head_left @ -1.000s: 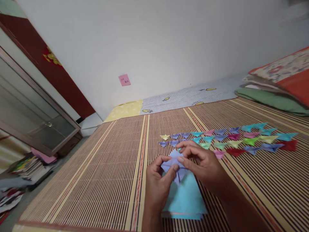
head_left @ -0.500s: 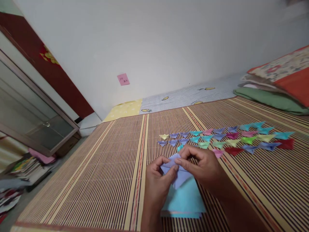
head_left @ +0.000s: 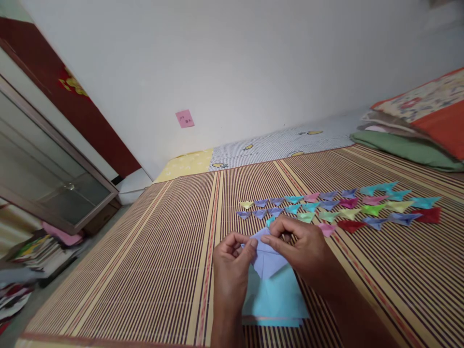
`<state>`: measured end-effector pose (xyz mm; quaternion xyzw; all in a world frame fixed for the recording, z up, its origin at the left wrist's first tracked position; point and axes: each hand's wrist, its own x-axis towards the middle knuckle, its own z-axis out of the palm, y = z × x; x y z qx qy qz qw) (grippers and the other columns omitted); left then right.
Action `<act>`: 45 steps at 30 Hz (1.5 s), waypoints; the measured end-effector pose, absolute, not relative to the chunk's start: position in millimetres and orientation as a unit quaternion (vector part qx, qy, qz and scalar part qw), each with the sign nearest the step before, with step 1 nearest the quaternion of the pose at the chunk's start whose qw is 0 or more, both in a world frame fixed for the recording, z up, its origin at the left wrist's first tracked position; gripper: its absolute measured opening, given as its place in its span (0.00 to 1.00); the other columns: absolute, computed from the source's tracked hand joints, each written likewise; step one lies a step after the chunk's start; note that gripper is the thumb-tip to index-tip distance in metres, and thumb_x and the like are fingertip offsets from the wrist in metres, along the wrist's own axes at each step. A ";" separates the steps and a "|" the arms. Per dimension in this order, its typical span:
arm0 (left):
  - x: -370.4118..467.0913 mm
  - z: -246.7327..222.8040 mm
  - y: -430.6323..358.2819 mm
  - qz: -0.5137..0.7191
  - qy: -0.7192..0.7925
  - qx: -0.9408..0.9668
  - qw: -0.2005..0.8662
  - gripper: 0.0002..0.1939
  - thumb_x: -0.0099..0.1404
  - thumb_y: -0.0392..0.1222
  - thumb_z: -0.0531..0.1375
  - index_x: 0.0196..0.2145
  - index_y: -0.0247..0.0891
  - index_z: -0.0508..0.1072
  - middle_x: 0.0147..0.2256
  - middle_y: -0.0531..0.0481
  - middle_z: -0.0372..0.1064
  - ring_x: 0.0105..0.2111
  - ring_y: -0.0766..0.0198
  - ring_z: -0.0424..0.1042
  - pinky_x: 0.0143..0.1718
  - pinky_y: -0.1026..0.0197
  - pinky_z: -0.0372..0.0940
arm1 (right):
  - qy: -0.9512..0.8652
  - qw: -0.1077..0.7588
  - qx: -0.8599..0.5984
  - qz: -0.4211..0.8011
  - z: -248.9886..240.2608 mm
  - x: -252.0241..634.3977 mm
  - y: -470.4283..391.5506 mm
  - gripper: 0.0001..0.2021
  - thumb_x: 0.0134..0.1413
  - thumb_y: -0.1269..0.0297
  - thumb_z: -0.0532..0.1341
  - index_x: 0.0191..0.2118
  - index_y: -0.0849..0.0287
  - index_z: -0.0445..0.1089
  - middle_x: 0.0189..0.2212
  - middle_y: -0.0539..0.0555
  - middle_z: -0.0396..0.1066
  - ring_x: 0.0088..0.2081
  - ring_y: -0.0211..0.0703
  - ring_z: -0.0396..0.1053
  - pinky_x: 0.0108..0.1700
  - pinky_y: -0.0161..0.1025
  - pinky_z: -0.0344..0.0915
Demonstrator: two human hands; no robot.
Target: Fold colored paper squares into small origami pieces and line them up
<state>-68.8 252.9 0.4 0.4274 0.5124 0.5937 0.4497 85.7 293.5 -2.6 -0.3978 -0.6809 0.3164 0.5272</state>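
Note:
A creased lavender paper [head_left: 268, 261] is held up between both hands, above a stack of light-blue paper sheets [head_left: 277, 299] lying on the striped mat [head_left: 174, 251]. My left hand [head_left: 234, 263] pinches its left edge between thumb and fingers. On the paper's upper right, my right hand [head_left: 302, 244] has thumb and forefinger closed. Beyond the hands lie rows of small folded paper shapes [head_left: 329, 205] in purple, blue, pink, green, yellow and red. A small cyan piece [head_left: 270, 221] shows just past the lavender paper, partly hidden by my right hand.
Pillows [head_left: 409, 147] are piled at the far right. A patterned cloth [head_left: 261, 147] runs along the wall, which bears a pink note [head_left: 184, 118]. Left of the mat are a glass-fronted cabinet [head_left: 54, 159] and a pile of books [head_left: 39, 251].
My left hand has shifted slightly left, its thumb moving from the paper's middle to its left edge. More of the lavender paper's creased face shows. My right hand has barely moved.

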 end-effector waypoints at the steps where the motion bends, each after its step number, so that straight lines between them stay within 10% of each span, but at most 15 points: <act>1: -68.0 1.4 252.4 0.595 0.511 0.429 0.448 0.18 0.55 0.50 0.72 0.24 0.35 0.72 0.21 0.55 0.65 0.21 0.70 0.61 0.24 0.68 0.56 | -0.678 0.525 -0.400 0.325 -2.9 85.9 293.3 0.14 0.55 0.62 0.66 0.23 0.55 0.64 0.21 0.46 0.63 0.25 0.38 0.58 0.28 0.38 0.54; 32: -65.1 -2.9 254.6 0.589 0.444 0.393 0.549 0.24 0.47 0.41 0.77 0.39 0.36 0.73 0.28 0.53 0.74 0.25 0.68 0.70 0.27 0.66 0.65 | -0.658 0.520 -0.352 0.416 -6.3 89.7 294.5 0.12 0.53 0.64 0.67 0.23 0.56 0.65 0.23 0.47 0.66 0.28 0.40 0.63 0.33 0.40 0.59; 45: -70.0 -9.0 254.3 0.555 0.456 0.398 0.571 0.19 0.46 0.45 0.77 0.24 0.34 0.73 0.21 0.56 0.68 0.20 0.71 0.63 0.24 0.67 0.59 | -0.642 0.507 -0.362 0.447 -4.8 90.7 294.7 0.07 0.50 0.66 0.69 0.36 0.57 0.74 0.26 0.47 0.71 0.30 0.40 0.67 0.33 0.37 0.63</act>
